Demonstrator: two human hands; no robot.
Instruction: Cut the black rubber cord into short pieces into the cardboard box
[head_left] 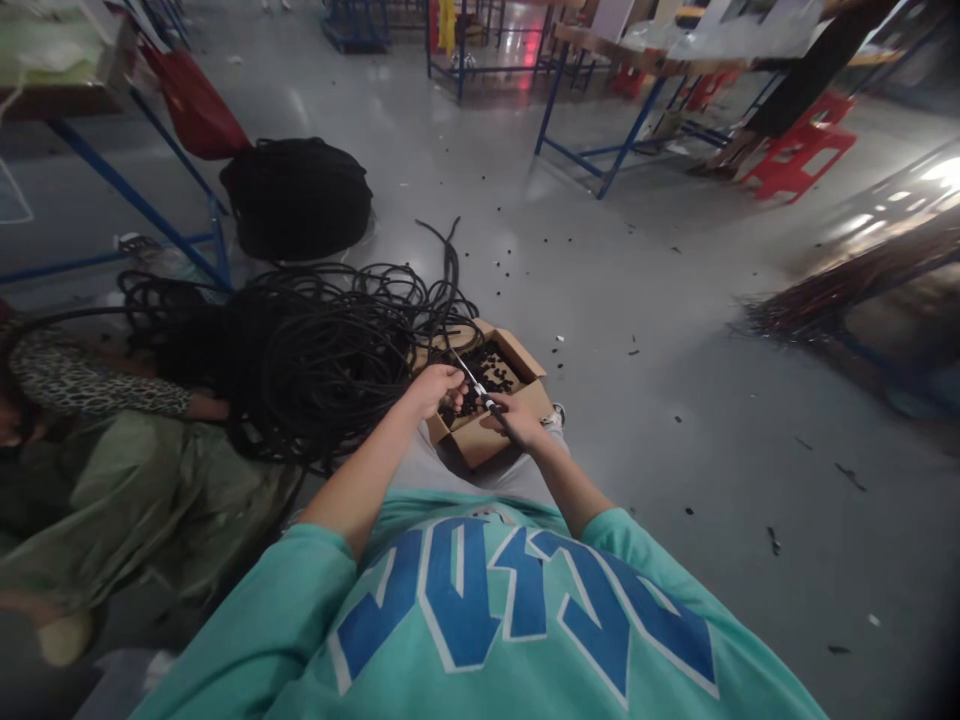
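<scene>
My right hand (514,415) is closed around a slim tool (492,405) with a dark handle, white bands and a thin bright metal shaft pointing up and left; its exact kind is unclear. Close to that shaft, my left hand (439,390) has its fingers pinched together, and whatever they hold is too small to make out. Both hands are over an open cardboard box (529,355) between my legs, with many small black pieces (491,368) inside. A big tangle of black tubing or cable (322,350) lies against the box's left side.
At the left sits another person with a patterned sleeve (97,370). Behind the tangle stands a full black bag (298,198). Blue-legged tables (630,140) and a red stool (802,150) are farther off. Small scraps (774,540) dot the grey floor.
</scene>
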